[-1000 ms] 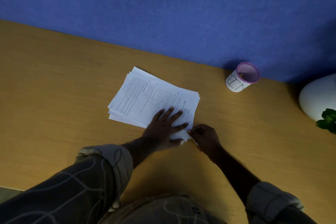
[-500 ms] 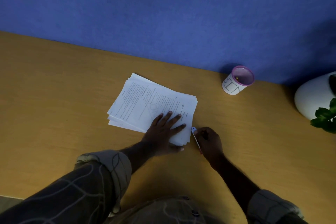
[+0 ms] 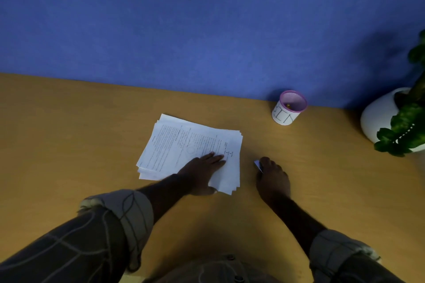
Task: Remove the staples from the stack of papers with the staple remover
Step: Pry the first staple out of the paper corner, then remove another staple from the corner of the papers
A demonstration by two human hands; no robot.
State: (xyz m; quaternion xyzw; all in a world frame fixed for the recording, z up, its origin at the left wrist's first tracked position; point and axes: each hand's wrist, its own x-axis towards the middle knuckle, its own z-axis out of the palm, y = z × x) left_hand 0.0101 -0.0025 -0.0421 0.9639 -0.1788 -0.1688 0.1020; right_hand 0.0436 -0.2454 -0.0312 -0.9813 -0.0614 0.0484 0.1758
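A stack of white printed papers [image 3: 184,145] lies slightly fanned on the wooden desk [image 3: 69,133]. My left hand [image 3: 202,169] rests flat on the near right part of the stack, fingers together. To the right of the papers, my right hand [image 3: 272,178] is closed around the staple remover [image 3: 258,165], whose pale, thin tip sticks out towards the stack. A gap of bare desk separates the tool from the paper edge.
A small white cup with a pink rim and the letters "BIN" [image 3: 288,108] stands by the blue wall [image 3: 207,18]. A white pot with a green plant [image 3: 386,119] sits at the far right.
My right hand has pulled the staple remover away from the near right corner of the stack, to the right. My left hand's fingers have drawn together. The view has tilted up.
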